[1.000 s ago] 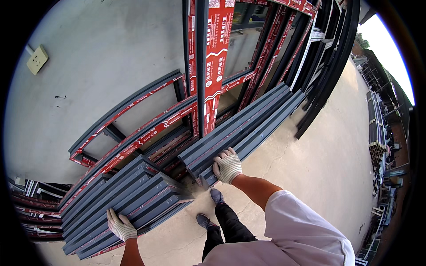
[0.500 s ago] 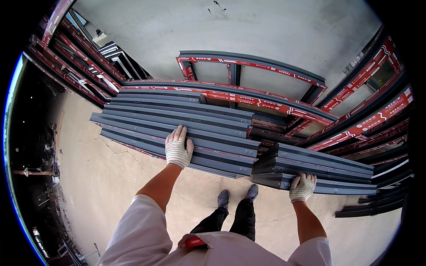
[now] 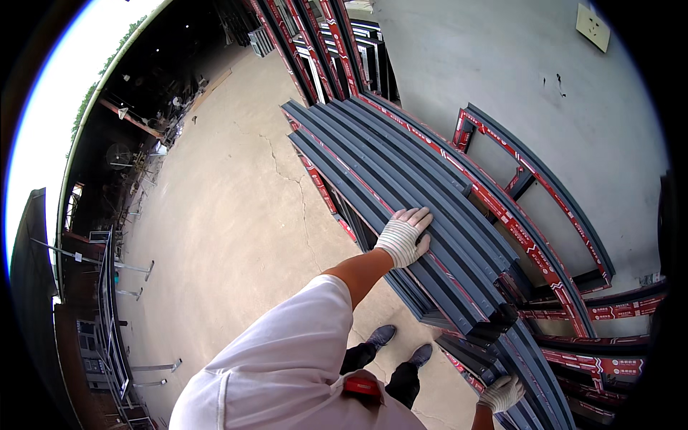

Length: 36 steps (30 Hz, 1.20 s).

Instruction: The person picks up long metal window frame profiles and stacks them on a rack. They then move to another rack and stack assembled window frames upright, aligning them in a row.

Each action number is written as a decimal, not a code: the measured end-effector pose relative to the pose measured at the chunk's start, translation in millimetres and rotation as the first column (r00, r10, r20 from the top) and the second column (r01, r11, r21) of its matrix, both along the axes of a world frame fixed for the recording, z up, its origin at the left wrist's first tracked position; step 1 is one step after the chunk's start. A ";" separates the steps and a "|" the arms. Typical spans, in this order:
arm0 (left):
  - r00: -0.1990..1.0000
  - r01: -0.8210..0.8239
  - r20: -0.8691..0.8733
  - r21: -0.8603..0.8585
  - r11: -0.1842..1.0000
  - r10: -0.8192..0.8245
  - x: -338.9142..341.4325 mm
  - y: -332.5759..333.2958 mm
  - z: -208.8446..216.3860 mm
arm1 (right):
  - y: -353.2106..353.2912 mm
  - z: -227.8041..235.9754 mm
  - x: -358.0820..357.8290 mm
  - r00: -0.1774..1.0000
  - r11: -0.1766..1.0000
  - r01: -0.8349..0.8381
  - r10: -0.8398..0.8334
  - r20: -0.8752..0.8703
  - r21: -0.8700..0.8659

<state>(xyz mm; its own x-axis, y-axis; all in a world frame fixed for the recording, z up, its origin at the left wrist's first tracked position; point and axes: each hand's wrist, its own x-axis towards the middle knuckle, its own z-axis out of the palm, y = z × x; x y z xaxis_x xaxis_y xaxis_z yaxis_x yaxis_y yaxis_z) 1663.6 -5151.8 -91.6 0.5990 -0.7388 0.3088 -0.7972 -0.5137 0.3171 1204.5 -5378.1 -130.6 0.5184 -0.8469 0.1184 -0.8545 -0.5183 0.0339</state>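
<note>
My left hand [image 3: 405, 235], in a white striped glove with bare fingertips, rests across the top edges of a leaning row of long dark grey window frames [image 3: 390, 172]. Its fingers stretch over one frame's edge, with the thumb apart. Lower right, my right hand [image 3: 502, 393], gloved alike, has its fingers curled over the edge of a shorter dark grey frame [image 3: 532, 373] in a second stack. Part of that hand's underside is hidden. Red and white protective tape runs along the frames' sides.
A larger red-taped frame [image 3: 487, 197] stands behind the row, and an arched one [image 3: 555, 190] leans on the grey wall [image 3: 494, 64]. More taped frames [image 3: 326, 50] stand at the far end. The concrete floor [image 3: 229, 236] has a long crack. Metal stands [image 3: 154, 367] are at left.
The view has swung to the left, so the frames now run diagonally. My left hand still lies on the long row and my right hand still holds the shorter stack.
</note>
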 end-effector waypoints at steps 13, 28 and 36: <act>0.978 -0.192 -0.071 0.033 0.981 0.194 -57.3 -8.8 -6.6 | 3.7 1.9 -0.5 0.994 0.996 0.084 -0.084 -0.073 -0.003; 0.451 -0.329 -0.855 0.107 0.938 0.256 -321.3 125.0 -48.0 | 2.9 3.4 -20.3 0.944 0.998 -0.051 0.038 0.327 0.030; 0.578 -0.344 -0.815 -0.303 0.889 -0.054 -221.3 92.1 69.3 | 54.7 43.7 -52.8 0.878 0.981 -0.051 -0.044 0.476 0.185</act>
